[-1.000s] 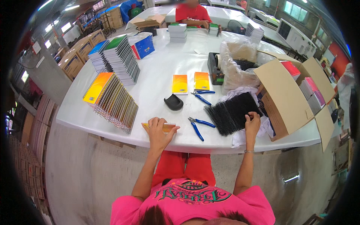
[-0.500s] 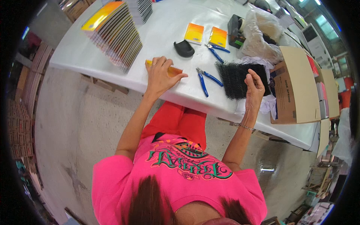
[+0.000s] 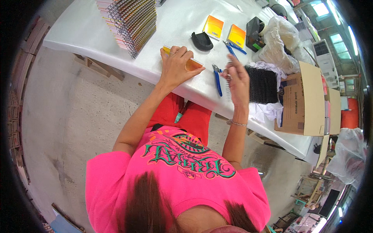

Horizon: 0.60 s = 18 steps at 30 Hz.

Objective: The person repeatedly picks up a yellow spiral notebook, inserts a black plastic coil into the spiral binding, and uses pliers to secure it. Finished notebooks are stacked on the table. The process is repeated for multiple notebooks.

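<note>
My left hand [image 3: 176,66] is closed over a small notebook [image 3: 194,65] with a yellow-orange cover, near the table's front edge. Its fingers hide much of the cover. In my right hand [image 3: 237,79], fingers drawn together, is a thin dark spiral binding coil [image 3: 228,92], seen partly below the fingertips; the fingers are slightly blurred. That hand is just right of blue-handled cutting pliers [image 3: 218,82]. To its right, a pile of black binding coils [image 3: 264,85] rests on white wrapping.
Spiral-bound notebooks [image 3: 136,29] stand stacked at the far left. Beyond my left hand are a black curved plastic piece [image 3: 202,41], two orange notebooks [image 3: 213,26] and another pair of blue pliers [image 3: 237,49]. An open cardboard box [image 3: 293,99] stands at the right, below a clear plastic bag [image 3: 278,42].
My right hand has moved left, from over the coil pile to beside the pliers, with a single coil in its fingers. The left hand stays on the notebook. The whole view has shifted.
</note>
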{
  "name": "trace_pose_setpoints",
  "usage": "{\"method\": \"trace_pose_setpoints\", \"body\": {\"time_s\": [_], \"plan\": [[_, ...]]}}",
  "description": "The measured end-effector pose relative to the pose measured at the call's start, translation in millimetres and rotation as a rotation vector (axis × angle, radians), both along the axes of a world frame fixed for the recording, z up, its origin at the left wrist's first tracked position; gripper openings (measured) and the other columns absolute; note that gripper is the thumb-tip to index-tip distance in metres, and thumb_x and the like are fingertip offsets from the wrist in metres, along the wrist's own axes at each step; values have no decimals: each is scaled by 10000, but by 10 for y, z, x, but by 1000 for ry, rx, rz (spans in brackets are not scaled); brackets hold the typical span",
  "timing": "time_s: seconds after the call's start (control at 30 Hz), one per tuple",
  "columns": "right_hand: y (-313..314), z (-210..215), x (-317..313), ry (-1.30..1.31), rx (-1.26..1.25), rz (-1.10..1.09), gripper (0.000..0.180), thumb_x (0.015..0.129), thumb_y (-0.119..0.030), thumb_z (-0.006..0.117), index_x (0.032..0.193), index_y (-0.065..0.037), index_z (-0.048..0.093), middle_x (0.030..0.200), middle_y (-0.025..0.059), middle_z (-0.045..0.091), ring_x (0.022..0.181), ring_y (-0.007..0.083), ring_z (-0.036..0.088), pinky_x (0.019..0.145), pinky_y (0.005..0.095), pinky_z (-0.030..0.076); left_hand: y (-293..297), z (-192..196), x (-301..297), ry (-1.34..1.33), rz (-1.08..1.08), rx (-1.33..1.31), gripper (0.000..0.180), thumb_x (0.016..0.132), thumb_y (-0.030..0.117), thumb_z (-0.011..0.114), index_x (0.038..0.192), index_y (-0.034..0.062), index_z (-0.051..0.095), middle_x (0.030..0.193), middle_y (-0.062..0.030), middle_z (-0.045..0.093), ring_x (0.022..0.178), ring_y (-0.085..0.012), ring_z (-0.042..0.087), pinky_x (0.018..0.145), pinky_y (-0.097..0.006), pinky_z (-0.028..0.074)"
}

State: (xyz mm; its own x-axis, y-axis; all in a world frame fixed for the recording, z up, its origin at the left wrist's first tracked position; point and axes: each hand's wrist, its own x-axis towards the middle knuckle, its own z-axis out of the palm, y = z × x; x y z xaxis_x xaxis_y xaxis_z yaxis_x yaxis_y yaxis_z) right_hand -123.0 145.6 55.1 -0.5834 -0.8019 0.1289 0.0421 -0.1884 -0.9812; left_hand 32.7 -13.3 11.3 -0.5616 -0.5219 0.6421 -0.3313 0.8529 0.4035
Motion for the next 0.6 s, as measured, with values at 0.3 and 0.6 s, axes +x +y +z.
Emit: {"method": "trace_pose_setpoints", "body": {"time_s": [0.3, 0.6], "plan": [[-202, -120, 179, 542, 258, -24, 273, 914, -1, 569, 1159, -23, 687, 1006, 83, 653, 889, 157, 603, 831, 284, 470, 10, -7, 2, 33, -4, 27, 477, 687, 515, 806, 863, 122, 602, 925, -8, 563, 1014, -254, 530, 918, -610, 318], [-222, 57, 306, 664, 301, 30, 269, 901, 33, 555, 1130, -13, 690, 1005, 106, 646, 952, 196, 607, 899, 302, 458, -45, -45, 22, -12, -31, 39, 526, 697, 568, 767, 944, 124, 628, 978, -11, 556, 1049, -257, 526, 937, -662, 312]]}}
